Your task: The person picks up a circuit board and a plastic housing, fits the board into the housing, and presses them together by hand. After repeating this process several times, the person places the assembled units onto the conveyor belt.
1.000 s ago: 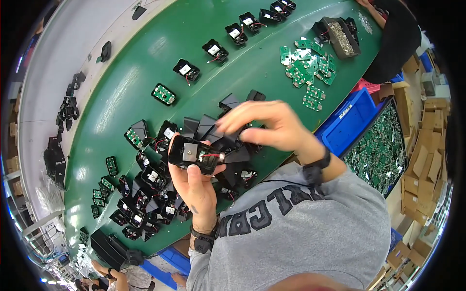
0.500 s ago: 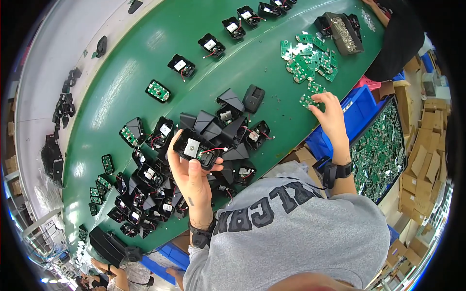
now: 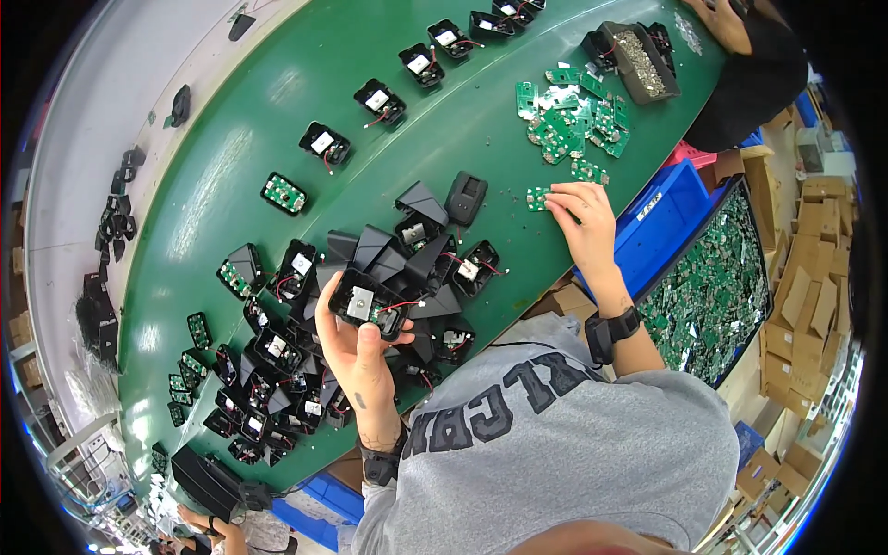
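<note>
My left hand (image 3: 356,356) grips an open black plastic housing (image 3: 372,305), thumb over its near rim. Inside sit a silver-white block and a bit of green board, and a red wire sticks out to the right. Farther right, my right hand (image 3: 587,222) pinches a small green circuit board (image 3: 536,198) by its right edge, above the green table (image 3: 499,111). Another board (image 3: 589,172) lies just beyond those fingers. Past it is a heap of green circuit boards (image 3: 573,120). A closed black case (image 3: 465,198) lies between my hands, farther back.
Many black housings (image 3: 277,347) with wires crowd the table around my left hand. A row of open housings (image 3: 377,102) runs along the back. A grey bin of small metal parts (image 3: 645,65) stands far right, near another person's arm (image 3: 726,28). Blue crates (image 3: 652,217) sit beside the table edge.
My right hand has moved left with the small circuit board, away from the neighbouring board. My left hand still holds the housing. The whole view has shifted slightly.
</note>
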### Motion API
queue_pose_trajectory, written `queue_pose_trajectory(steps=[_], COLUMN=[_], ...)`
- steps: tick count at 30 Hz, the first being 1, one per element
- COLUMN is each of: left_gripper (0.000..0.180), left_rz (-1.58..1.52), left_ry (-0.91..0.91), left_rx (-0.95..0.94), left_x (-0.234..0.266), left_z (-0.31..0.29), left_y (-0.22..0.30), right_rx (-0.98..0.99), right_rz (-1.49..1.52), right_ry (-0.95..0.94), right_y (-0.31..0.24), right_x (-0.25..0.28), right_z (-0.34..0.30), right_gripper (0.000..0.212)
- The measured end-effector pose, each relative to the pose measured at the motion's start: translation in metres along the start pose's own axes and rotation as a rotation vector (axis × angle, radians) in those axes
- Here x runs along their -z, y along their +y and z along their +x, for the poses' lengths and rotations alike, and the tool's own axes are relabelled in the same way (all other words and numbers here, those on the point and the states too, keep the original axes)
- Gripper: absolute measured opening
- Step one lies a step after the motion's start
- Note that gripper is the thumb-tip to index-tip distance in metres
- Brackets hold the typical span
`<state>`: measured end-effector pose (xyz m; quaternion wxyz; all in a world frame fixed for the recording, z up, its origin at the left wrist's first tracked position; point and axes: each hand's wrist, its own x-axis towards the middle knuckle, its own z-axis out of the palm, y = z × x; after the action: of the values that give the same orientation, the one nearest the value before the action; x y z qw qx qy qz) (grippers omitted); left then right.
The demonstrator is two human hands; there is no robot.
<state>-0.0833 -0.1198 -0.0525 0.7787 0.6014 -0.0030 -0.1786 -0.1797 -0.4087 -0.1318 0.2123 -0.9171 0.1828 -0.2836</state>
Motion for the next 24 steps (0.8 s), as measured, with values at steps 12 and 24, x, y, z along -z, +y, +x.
queue_pose_trajectory(steps=[12, 24], left_gripper=[0.072, 0.073], left_rz=[-0.005, 0.015], left_ry=[-0.028, -0.032], left_rx=[0.026, -0.008], left_x=[-0.007, -0.004], left_z=[0.006, 0.005], left_y=[0.002, 0.006], right_rx=[-0.310, 0.060], right_rz=[0.304, -0.006], right_ry=[0.227, -0.406], right_y=[-0.002, -0.004], right_x=[-0.003, 0.035], right_z=[-0.006, 0.028], right_gripper=[0.014, 0.039])
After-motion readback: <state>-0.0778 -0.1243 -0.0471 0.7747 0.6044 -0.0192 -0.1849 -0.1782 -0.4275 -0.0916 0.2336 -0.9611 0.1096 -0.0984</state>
